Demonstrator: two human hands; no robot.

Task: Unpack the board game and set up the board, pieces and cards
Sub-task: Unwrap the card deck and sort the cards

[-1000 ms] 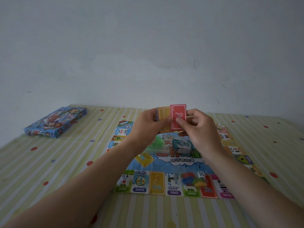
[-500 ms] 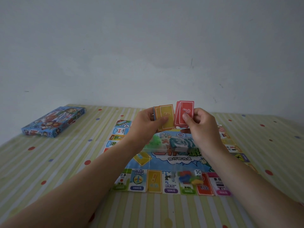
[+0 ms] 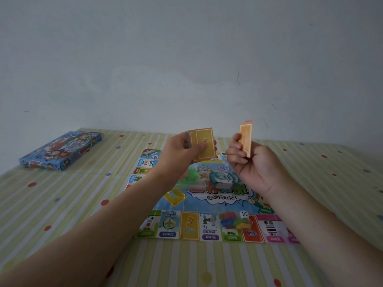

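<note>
Two stacks are held above the board (image 3: 209, 228): left hand (image 3: 180, 154) grips the thick stack (image 3: 205, 141), right hand (image 3: 255, 168) grips the thin stack (image 3: 246, 139). They seem light, bendy, slippery; better to hold them by the edges

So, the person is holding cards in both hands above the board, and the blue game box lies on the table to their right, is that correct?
Not quite. The head view shows the blue game box on the table to their left, not their right. The rest holds: the left hand and the right hand each hold cards above the board.
</note>
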